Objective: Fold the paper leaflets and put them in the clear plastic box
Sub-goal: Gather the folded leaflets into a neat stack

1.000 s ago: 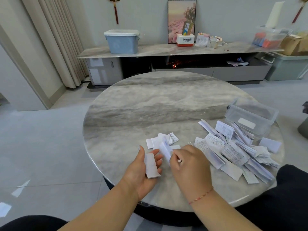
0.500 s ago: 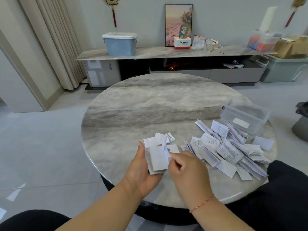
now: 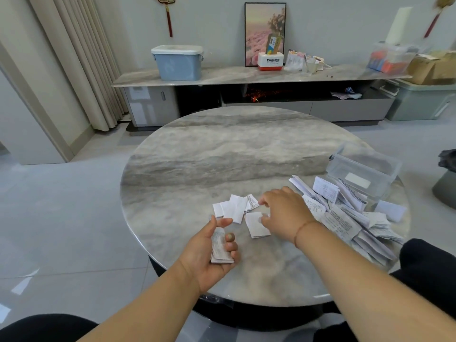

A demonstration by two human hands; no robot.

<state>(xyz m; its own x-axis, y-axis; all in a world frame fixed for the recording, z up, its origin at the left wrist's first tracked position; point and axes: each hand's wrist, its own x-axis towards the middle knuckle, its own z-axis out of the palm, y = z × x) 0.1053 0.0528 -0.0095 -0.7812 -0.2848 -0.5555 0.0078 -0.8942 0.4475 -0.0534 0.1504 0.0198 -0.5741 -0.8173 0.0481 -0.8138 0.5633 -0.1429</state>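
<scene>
My left hand grips a small stack of folded leaflets above the near edge of the round marble table. My right hand reaches over the table with its fingers resting on one folded leaflet that lies flat. A few more folded leaflets lie just beyond it. To the right spreads a heap of unfolded leaflets. The clear plastic box stands open at the table's right edge behind the heap.
Behind the table runs a long low cabinet carrying a blue lidded bin, a framed picture and small items. Curtains hang at the left. A dark stool edge is on the right, and my dark-clothed knees are at both lower corners.
My right hand has let go of the stack and moved forward and right onto a folded leaflet on the table. My left hand has closed round the stack and drawn back slightly.
</scene>
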